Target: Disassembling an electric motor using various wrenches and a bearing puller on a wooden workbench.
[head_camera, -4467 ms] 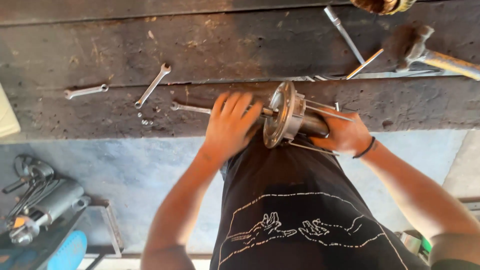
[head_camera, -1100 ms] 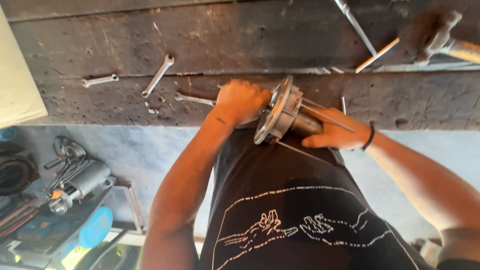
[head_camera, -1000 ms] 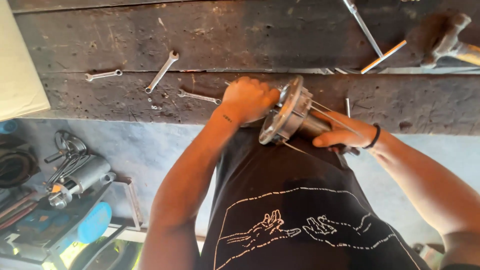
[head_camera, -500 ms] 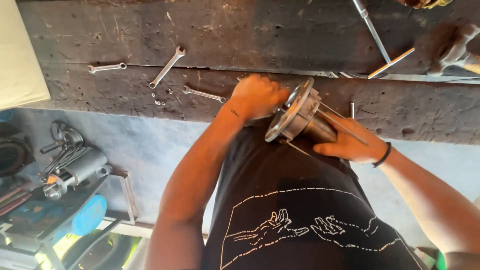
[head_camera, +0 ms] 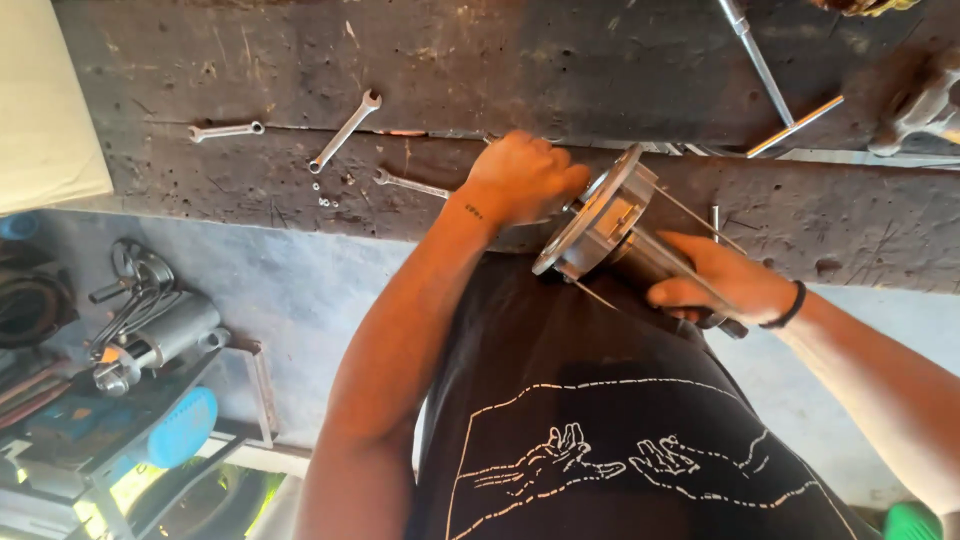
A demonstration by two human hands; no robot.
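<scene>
A grey metal motor housing with a round flanged end plate (head_camera: 603, 228) is held tilted at the near edge of the dark, scarred wooden bench (head_camera: 560, 70), against the front of a black printed shirt (head_camera: 610, 430). Thin long steel rods (head_camera: 700, 218) are seen running along its body. The left hand (head_camera: 525, 178) is laid over the flange side of the housing, its fingers curled together against the plate; whether anything small is pinched under them cannot be told. The right hand (head_camera: 715, 280), with a black band at the wrist, is wrapped around the narrower cylindrical body, fingers clamped on it from below and the side.

Just left of the left hand a small open-ended steel spanner (head_camera: 410, 183) is lying on the bench. Further left a longer combination spanner (head_camera: 345, 131) is lying at a slant, and a few tiny nuts or washers (head_camera: 322, 192) are scattered beside it. Well beyond these a short ring spanner (head_camera: 226, 130) is lying flat. At the far right of the bench a long chrome bar (head_camera: 757, 60) and a thin pale rod (head_camera: 795, 126) are set close to each other.

Below the bench, at the left, a grey starter-like motor unit (head_camera: 160, 338) is resting on a cluttered low shelf, near a blue round lid (head_camera: 180, 428).
</scene>
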